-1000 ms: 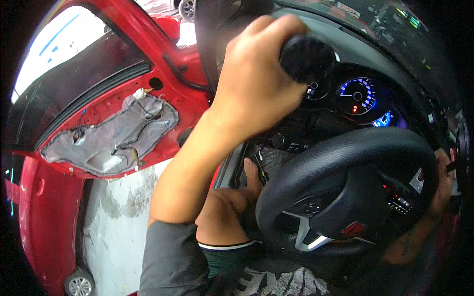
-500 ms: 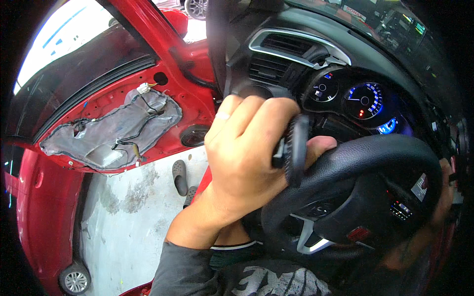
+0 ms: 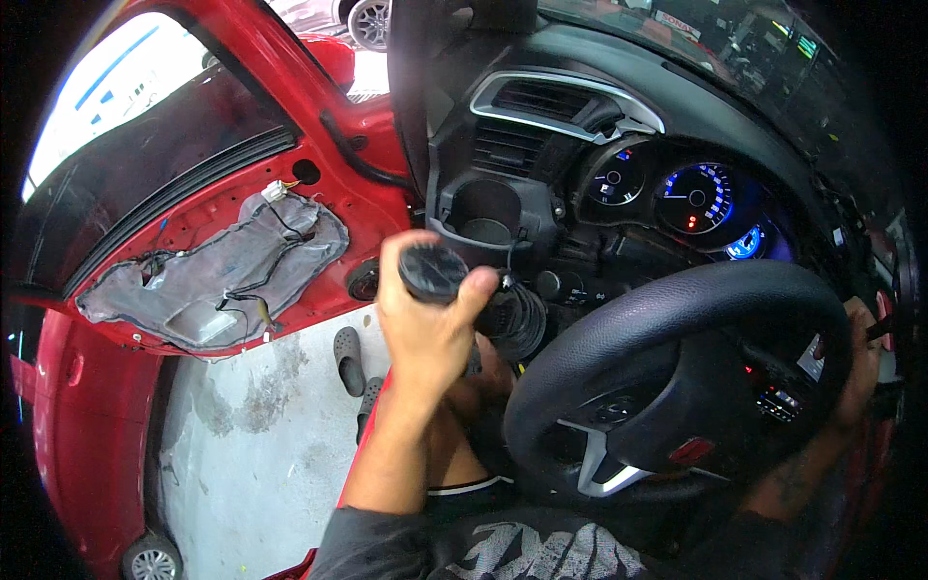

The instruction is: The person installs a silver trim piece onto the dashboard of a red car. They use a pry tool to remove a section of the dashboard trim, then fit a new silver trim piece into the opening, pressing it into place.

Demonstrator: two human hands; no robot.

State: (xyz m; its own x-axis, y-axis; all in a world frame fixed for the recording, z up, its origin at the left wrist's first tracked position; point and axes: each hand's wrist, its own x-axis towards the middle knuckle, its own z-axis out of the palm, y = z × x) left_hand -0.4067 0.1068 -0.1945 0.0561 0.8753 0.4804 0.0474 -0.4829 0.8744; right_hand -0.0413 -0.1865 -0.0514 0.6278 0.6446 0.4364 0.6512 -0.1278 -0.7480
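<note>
My left hand (image 3: 425, 324) is raised left of the steering wheel (image 3: 667, 300), its fingers and thumb wrapped round a round black piece with a dark, flat, disc-like top (image 3: 434, 268). I cannot make out its exact kind. Just beyond it, the dashboard has an open round cup holder (image 3: 486, 211). A black ringed part, perhaps coiled cable (image 3: 522, 324), hangs below the cup holder, close to my thumb. My right hand (image 3: 860, 353) is at the far right edge of the wheel, partly hidden behind the rim. A dark stick-like part is by its fingers, and its grip is unclear.
The red door (image 3: 372, 193) stands open on the left, its trim off, with a grey plastic sheet (image 3: 232, 271) and loose wires showing. Grey clogs (image 3: 349, 360) lie on the floor (image 3: 251, 454). An instrument cluster (image 3: 691, 198) glows behind the wheel.
My left hand has drawn down and left, away from the dashboard and wheel, carrying the black piece, whose round top now shows. The cup holder has come into sight.
</note>
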